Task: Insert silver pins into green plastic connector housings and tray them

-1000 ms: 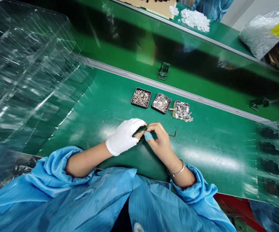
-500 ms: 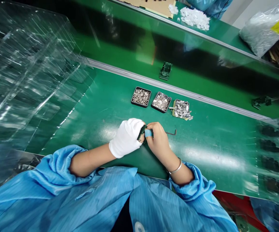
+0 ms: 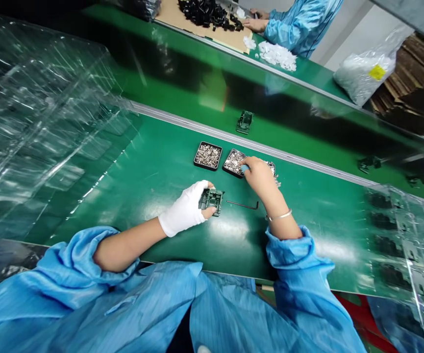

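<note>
My left hand (image 3: 187,208), in a white glove with bare fingertips, grips a small green circuit board (image 3: 212,201) by its edges above the table. My right hand (image 3: 258,172), with blue tape on a finger, reaches over the middle black tray (image 3: 230,163) of small shiny metal parts. Its fingertips are at the parts; whether they pinch one is too small to make out. Partly behind this hand is a third tray of silver pieces (image 3: 272,169). On the left stands another black tray (image 3: 208,155) of metal parts. A hex key (image 3: 243,204) lies below the right hand.
Clear plastic trays (image 3: 50,122) are stacked at the left. At right, a clear tray (image 3: 406,250) holds dark parts. One circuit board (image 3: 244,121) lies beyond the metal rail (image 3: 197,130). A co-worker's hands (image 3: 256,20) are at the far bench, near black parts (image 3: 212,13).
My right hand has left the circuit board and moved up and right to the middle tray. The left hand still holds the board, now turned face up. The view has tilted upward.
</note>
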Demonstrator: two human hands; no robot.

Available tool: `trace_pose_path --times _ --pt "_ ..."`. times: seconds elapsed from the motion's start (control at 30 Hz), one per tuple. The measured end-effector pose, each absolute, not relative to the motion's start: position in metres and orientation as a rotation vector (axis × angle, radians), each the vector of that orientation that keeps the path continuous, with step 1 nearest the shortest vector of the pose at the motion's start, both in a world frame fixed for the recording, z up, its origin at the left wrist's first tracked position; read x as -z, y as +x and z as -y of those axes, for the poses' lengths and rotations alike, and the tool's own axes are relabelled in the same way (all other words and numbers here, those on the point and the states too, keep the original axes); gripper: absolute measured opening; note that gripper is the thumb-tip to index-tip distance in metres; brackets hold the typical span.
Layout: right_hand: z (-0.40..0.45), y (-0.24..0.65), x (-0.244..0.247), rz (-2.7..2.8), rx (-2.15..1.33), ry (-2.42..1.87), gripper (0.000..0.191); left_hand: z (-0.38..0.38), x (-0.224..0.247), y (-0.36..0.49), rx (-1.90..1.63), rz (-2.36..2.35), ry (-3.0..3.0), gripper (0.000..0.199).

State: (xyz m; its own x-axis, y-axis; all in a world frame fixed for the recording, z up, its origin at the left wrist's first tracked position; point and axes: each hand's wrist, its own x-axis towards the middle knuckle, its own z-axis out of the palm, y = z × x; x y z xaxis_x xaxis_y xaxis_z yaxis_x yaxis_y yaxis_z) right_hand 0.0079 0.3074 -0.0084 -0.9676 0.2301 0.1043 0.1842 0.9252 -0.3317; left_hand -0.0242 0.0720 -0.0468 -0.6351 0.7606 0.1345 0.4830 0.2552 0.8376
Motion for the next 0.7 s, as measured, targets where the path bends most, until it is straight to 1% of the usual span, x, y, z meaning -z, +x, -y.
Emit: trace_pose_path --times 0.1,0.2,0.37,0.57,0.63,0.7 --pt "-0.310 -0.014 0.011 3.145 -0.141 -0.276 0.031 -0.070 0.045 -0.028 -1.418 -2.206 1.163 0.050" --pt "-0.305 -0.019 0.013 3.175 -0.039 -0.292 0.029 -0.068 0.045 -0.033 -1.479 -2.229 1.119 0.050" --pt "-0.305 -0.009 0.013 3.081 -0.195 -0.379 0.030 -0.070 0.043 -0.037 -1.511 -2.243 1.073 0.042" --pt "-0.307 -0.003 0.017 2.958 -0.327 -0.457 0.025 -0.071 0.045 -0.040 -1.461 -2.333 1.137 0.030" --pt "-0.302 0.001 0.016 2.866 -0.437 -0.438 0.023 -0.071 0.043 -0.043 -1.434 -2.386 1.169 0.027" --pt "-0.291 0.010 0.012 2.757 -0.614 -0.309 0.019 -0.071 0.037 -0.044 -1.392 -2.425 1.196 0.025"
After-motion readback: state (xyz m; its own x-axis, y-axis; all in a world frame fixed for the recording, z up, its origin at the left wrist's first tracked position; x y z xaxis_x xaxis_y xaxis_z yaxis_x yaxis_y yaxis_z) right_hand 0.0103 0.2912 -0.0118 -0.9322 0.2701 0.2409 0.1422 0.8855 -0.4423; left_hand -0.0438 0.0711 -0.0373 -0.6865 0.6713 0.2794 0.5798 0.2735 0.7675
